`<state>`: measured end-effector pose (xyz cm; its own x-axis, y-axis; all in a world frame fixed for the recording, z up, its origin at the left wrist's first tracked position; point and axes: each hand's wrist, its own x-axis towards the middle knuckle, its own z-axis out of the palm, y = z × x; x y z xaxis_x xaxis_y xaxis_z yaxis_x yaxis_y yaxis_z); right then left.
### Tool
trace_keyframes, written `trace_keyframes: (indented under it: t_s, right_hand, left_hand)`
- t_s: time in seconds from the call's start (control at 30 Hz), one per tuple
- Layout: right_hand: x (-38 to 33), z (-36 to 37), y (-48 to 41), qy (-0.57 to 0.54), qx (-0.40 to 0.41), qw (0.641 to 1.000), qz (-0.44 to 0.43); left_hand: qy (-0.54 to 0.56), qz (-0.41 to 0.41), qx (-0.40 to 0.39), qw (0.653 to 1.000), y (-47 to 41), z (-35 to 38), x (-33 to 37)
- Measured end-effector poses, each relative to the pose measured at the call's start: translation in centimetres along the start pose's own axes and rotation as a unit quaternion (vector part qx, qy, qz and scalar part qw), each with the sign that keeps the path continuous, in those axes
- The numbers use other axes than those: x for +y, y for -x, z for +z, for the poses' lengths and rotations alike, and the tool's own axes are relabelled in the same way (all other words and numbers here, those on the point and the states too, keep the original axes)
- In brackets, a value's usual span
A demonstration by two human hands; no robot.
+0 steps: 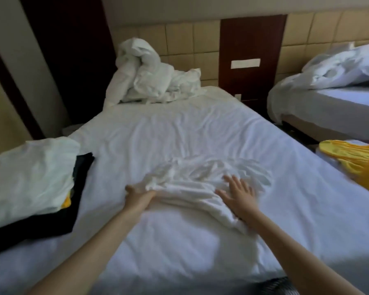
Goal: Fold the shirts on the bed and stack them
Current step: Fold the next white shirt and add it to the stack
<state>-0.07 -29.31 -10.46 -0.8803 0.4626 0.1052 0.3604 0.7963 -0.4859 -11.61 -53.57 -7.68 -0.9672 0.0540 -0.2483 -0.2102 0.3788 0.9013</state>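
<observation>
The left hand [139,195] grips the crumpled white shirt [192,177] by its edge. From that grip the shirt spreads rightward across the bed [179,128], under the right hand [240,195], which lies flat with fingers spread.

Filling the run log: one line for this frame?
white shirt crumpled | left hand grips its edge | right hand flat on it | stack at left

I see a bunched-up white blanket [149,75] at the top middle. A second bed [328,107] sits at the upper right. Between them is a brown wood panel [251,39] with a white label [245,63].
</observation>
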Motion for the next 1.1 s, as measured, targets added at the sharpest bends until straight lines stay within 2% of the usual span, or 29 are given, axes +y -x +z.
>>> trace_keyframes:
  t_s: [0.07, 0.1, 0.17, 0.23, 0.33, 0.37, 0.47, 0.53, 0.6, 0.67, 0.77, 0.87, 0.9, 0.93, 1.0, 1.1]
  right_hand:
    - [0.6, 0.3, 0.4, -0.009, 0.003, 1.000, -0.005]
    - [0.6, 0.3, 0.7, -0.009, 0.013, 1.000, -0.012]
    - [0.7, 0.3, 1.2, -0.007, 0.046, 0.998, -0.047]
    - [0.9, 0.4, 1.8, -0.032, 0.086, 0.991, -0.097]
    - [1.4, 0.7, 2.1, -0.079, 0.145, 0.979, -0.121]
    - [1.4, 0.6, 2.1, -0.098, 0.168, 0.974, -0.117]
    - [1.6, 0.9, 2.1, -0.133, 0.228, 0.959, -0.108]
    - [1.9, 1.3, 2.0, -0.160, 0.240, 0.951, -0.113]
    - [1.9, 1.3, 1.8, -0.155, 0.253, 0.946, -0.128]
    - [1.8, 1.3, 2.0, -0.137, 0.261, 0.945, -0.143]
    - [1.1, 0.0, 2.8, -0.142, 0.278, 0.934, -0.175]
    - [-1.3, -3.2, 3.2, -0.244, 0.258, 0.919, -0.171]
    - [-2.4, -4.6, 3.3, -0.279, 0.244, 0.915, -0.160]
    - [-3.5, -5.9, 3.1, -0.299, 0.235, 0.912, -0.155]
    - [-5.7, -8.9, 2.8, -0.305, 0.231, 0.909, -0.165]
    - [-7.8, -12.9, 1.9, -0.257, 0.212, 0.921, -0.199]
  left_hand:
    - [-0.150, 0.123, 0.083, 0.978, 0.4, 0.5, 0.2]
    - [-0.187, 0.202, 0.095, 0.957, 0.7, 1.2, 0.6]
    - [-0.234, 0.322, 0.074, 0.914, 1.1, 3.3, 1.7]
    - [-0.281, 0.379, 0.044, 0.880, 0.6, 5.5, 2.7]
    - [-0.445, 0.398, 0.016, 0.802, -0.6, 7.2, 4.5]
    - [-0.479, 0.375, -0.001, 0.794, -1.2, 7.1, 4.8]
    - [-0.481, 0.303, -0.037, 0.822, -2.3, 6.2, 3.9]
    - [-0.470, 0.335, -0.033, 0.816, -1.8, 5.3, 2.8]
    - [-0.466, 0.386, -0.042, 0.795, -1.2, 4.2, 2.0]
    - [-0.505, 0.418, -0.056, 0.753, -1.1, 3.1, 2.2]
    - [-0.613, 0.452, -0.055, 0.645, -1.1, 2.3, 3.5]
    - [-0.638, 0.498, -0.074, 0.582, -1.0, 2.2, 4.8]
    - [-0.631, 0.508, -0.078, 0.581, -0.9, 2.4, 5.2]
    - [-0.605, 0.508, -0.087, 0.606, -0.7, 2.6, 5.6]
    - [-0.519, 0.503, -0.118, 0.681, 0.3, 3.1, 7.0]
    - [-0.462, 0.465, -0.149, 0.741, 1.3, 2.1, 9.5]
